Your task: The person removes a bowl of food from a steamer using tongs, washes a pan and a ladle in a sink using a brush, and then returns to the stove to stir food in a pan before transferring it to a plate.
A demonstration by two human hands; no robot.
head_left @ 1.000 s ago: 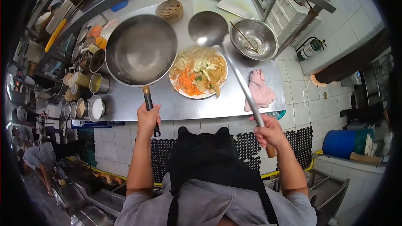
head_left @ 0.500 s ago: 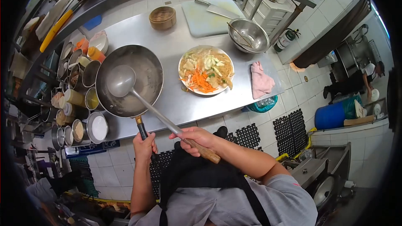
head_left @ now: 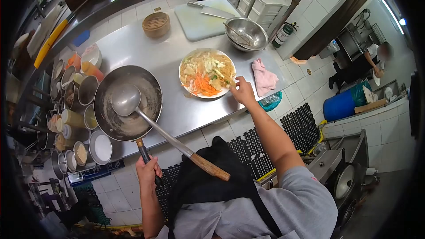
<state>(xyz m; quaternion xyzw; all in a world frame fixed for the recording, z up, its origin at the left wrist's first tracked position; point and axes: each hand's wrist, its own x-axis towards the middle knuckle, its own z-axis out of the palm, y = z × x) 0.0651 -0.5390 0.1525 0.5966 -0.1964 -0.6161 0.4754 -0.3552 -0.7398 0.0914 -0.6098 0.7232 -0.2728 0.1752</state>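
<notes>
My left hand [head_left: 148, 170] is wrapped round the black handle of a wok [head_left: 128, 124], whose base is at the near edge of the steel counter. A long ladle [head_left: 164, 130] lies with its bowl in the wok; its wooden-ended handle slopes over the rim toward my apron, with no hand on it. My right hand [head_left: 242, 92] reaches to the right rim of a white plate [head_left: 182, 68], thumb and fingers closed at its edge. Noodles, cabbage and carrot strips [head_left: 206, 86] are heaped on the plate. The fingertips partly hide the rim there.
Sauce bottles [head_left: 75, 118] and several metal pots [head_left: 101, 146] crowd the left side. Behind stand a bamboo steamer [head_left: 156, 24], a cutting board [head_left: 190, 26] with a cleaver [head_left: 217, 12], and a steel bowl [head_left: 246, 33]. A pink cloth [head_left: 264, 77] lies right; another person [head_left: 369, 62] stands farther off.
My right hand has let go of the ladle and moved forward and right to the plate's rim. The ladle stays in the wok. My left hand keeps the wok handle.
</notes>
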